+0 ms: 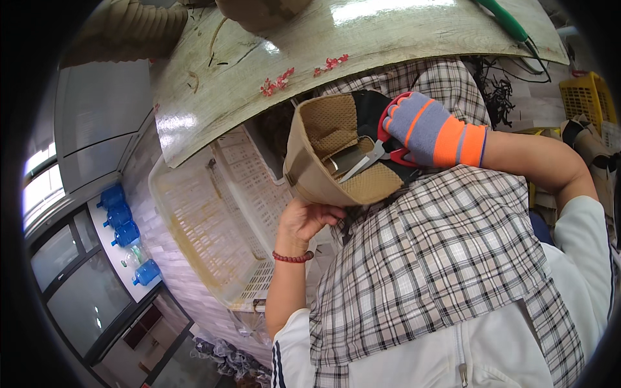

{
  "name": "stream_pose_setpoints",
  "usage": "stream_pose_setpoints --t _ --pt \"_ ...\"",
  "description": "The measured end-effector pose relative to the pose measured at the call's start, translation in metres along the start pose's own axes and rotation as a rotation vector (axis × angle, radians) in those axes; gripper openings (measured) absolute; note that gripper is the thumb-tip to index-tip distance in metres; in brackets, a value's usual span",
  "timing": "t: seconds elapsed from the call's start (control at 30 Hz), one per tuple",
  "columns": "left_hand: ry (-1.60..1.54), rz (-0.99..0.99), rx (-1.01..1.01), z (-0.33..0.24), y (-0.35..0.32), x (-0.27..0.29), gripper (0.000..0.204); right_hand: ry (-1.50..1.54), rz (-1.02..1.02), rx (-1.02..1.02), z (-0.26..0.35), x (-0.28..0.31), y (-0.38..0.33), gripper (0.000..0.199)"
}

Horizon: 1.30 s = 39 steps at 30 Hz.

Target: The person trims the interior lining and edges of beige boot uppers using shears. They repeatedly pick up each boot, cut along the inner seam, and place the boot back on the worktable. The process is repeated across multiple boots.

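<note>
My left hand (309, 220), bare with a red bead bracelet (293, 257) at its wrist, is closed on the lower edge of a tan piece (296, 155). It looks like a boot upper, with its wide opening facing me and a textured, padded lining (372, 185). In a grey and orange knit glove, my right hand (420, 126) grips red-handled scissors (373, 157). Their metal blades point down and left inside the opening, slightly apart. Black material shows behind the scissor handles. The fingertips of my left hand are partly hidden beneath the piece.
Red and white scraps (278, 83) lie along the near edge of the wood-grain table (246, 84). A green-handled tool (504, 19) with a cord rests at the far right. Below the table stands a cream plastic crate (194, 226); a yellow crate (587, 97) is at right.
</note>
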<state>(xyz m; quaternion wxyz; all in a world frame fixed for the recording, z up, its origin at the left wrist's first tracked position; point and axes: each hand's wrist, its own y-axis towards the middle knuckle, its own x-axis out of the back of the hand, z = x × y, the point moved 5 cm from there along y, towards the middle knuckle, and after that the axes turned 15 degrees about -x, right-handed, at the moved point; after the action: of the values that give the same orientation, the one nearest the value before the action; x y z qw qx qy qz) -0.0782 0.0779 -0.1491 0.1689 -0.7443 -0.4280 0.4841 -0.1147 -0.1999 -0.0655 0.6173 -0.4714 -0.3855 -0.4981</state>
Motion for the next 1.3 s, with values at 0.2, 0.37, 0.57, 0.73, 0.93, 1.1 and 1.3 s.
stream_pose_setpoints --t 0.2,0.37,0.57,0.73,0.93,1.1,1.3 --pt "-0.001 -0.097 -0.082 0.010 0.000 0.022 0.024 0.057 0.000 -0.002 -0.002 -0.004 -0.004 0.031" --pt "0.004 -0.103 -0.209 0.024 0.005 0.038 0.035 0.033 0.037 -0.062 -0.008 -0.007 -0.004 0.029" --pt "0.026 -0.125 -0.260 0.022 0.000 0.026 0.038 0.106 0.045 0.045 0.011 -0.015 0.006 0.031" --pt "-0.013 -0.157 -0.229 0.024 -0.003 0.026 0.034 0.031 0.067 0.088 0.023 -0.021 0.021 0.030" --pt "-0.040 -0.198 -0.219 0.029 0.002 0.033 0.032 -0.069 0.059 0.114 0.030 -0.027 0.029 0.029" --pt "-0.014 -0.186 -0.217 0.028 0.002 0.034 0.034 -0.120 0.104 0.146 0.029 -0.029 0.034 0.025" --pt "0.004 -0.150 -0.199 0.025 0.001 0.025 0.040 0.004 0.237 -0.117 -0.007 -0.003 0.023 0.027"
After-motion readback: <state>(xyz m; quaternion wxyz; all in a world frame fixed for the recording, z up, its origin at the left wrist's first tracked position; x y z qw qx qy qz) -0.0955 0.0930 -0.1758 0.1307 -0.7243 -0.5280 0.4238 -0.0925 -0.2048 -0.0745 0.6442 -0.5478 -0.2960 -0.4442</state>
